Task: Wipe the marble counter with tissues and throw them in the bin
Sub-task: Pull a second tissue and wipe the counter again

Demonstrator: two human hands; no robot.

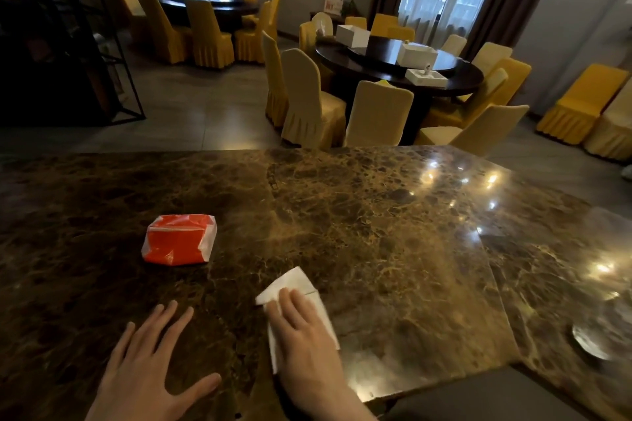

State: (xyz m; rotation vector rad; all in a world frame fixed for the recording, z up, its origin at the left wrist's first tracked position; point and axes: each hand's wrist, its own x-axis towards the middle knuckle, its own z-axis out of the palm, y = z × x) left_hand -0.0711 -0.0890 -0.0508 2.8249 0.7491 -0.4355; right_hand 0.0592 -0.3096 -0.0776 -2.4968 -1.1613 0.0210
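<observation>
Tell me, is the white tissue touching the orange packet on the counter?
Apart. The head view shows the tissue under the right hand, with a strip of bare marble counter between it and the orange tissue packet.

Marble counter (359, 215): dark brown stone, gold veining, polished; ceiling-light glare toward 2 to 3 o'clock. A seam runs front to back right of centre.

Tissue (301, 287): white, folded flat, lying on the counter at about 6 o'clock, near the front edge; one corner points toward 12 o'clock. Partly covered.

Tissue pack (179, 239): red-orange and white soft wrapper, crumpled, lying flat at about 8 o'clock, well apart from the loose tissue.
</observation>
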